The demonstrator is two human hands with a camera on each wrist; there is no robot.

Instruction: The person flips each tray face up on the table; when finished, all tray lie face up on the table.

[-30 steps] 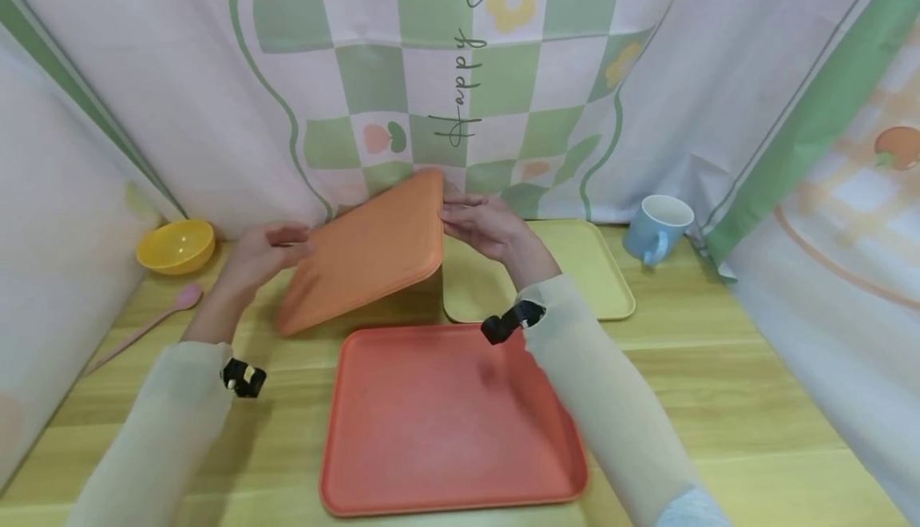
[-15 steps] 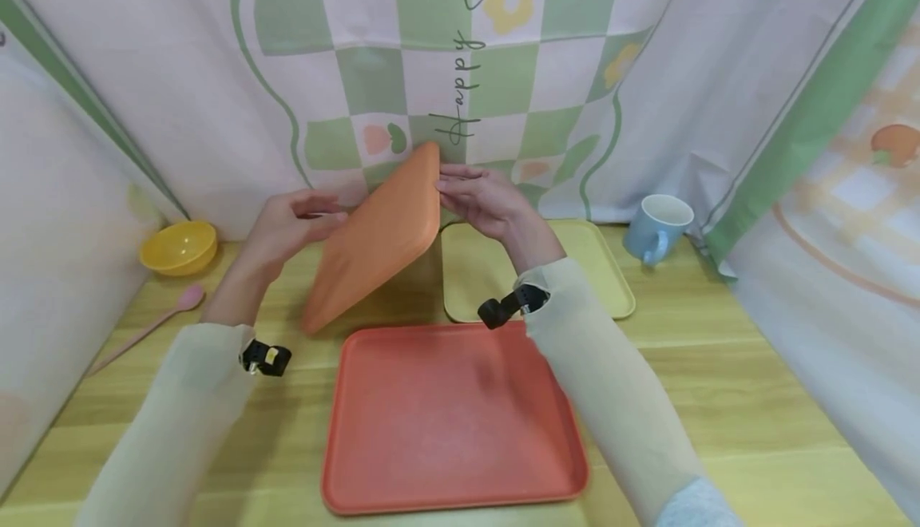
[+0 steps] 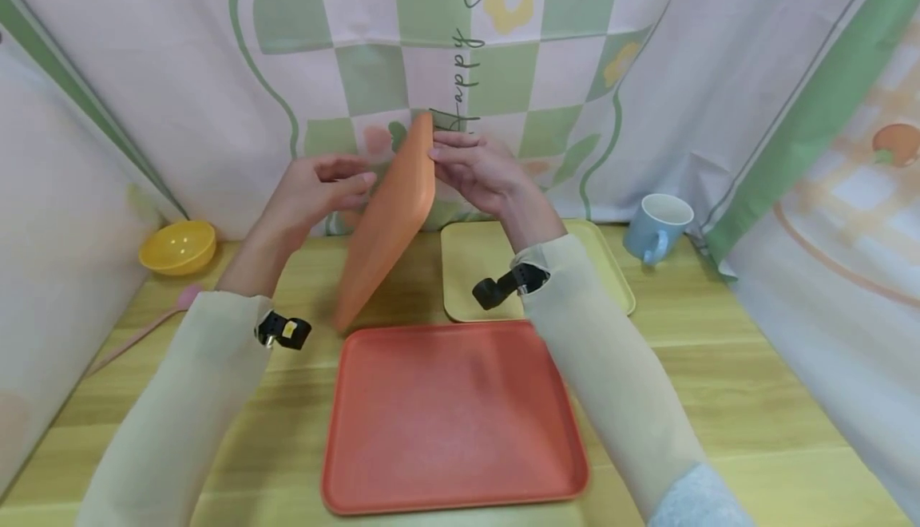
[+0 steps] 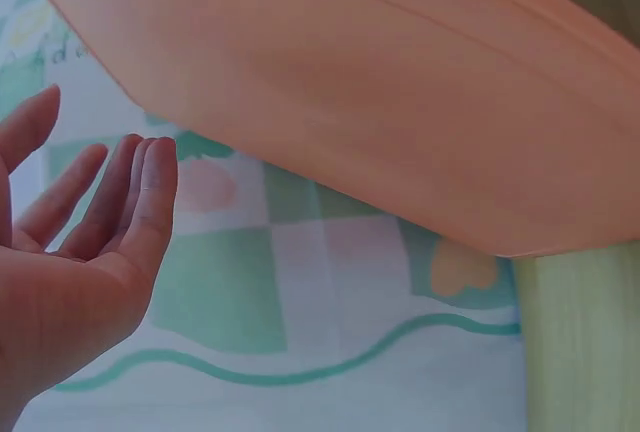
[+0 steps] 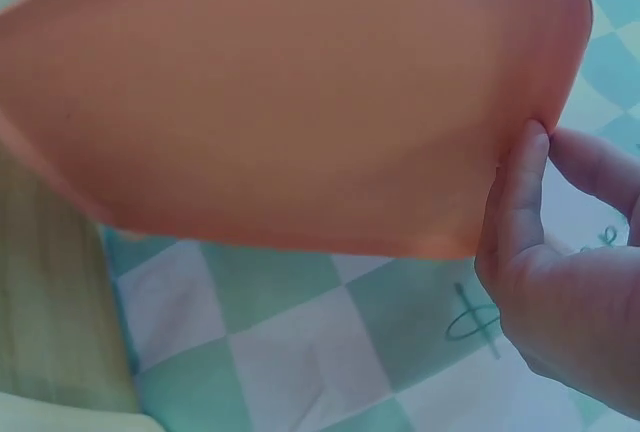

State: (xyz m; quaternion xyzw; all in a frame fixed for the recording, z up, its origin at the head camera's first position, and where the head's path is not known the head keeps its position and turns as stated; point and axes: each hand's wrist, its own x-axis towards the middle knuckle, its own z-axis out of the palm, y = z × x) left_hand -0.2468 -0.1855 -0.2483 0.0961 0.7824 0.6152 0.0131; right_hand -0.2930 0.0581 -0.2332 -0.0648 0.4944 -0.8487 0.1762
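An orange tray (image 3: 391,219) stands steeply tilted in the head view, its upper right end raised. My right hand (image 3: 477,172) pinches that raised rim, and the right wrist view shows thumb and fingers of the same hand (image 5: 570,262) at the tray's edge. Beside the tray's other face is my left hand (image 3: 316,188), fingers loosely bent. In the left wrist view that hand (image 4: 90,252) holds nothing, with a gap to the tray (image 4: 350,102). The tray's low end is near the table, behind a red tray (image 3: 453,415); whether it touches the wood I cannot tell.
A yellow tray (image 3: 474,271) lies at the back, partly behind my right forearm. Right of it stands a blue mug (image 3: 657,231). A yellow bowl (image 3: 178,249) and a pink spoon (image 3: 132,342) are at the left. A patterned curtain (image 3: 366,80) hangs close behind.
The orange tray has swung from a shallow slant to a steep one, its raised end going up and its low end moving right. Both hands have risen; the left has moved right.
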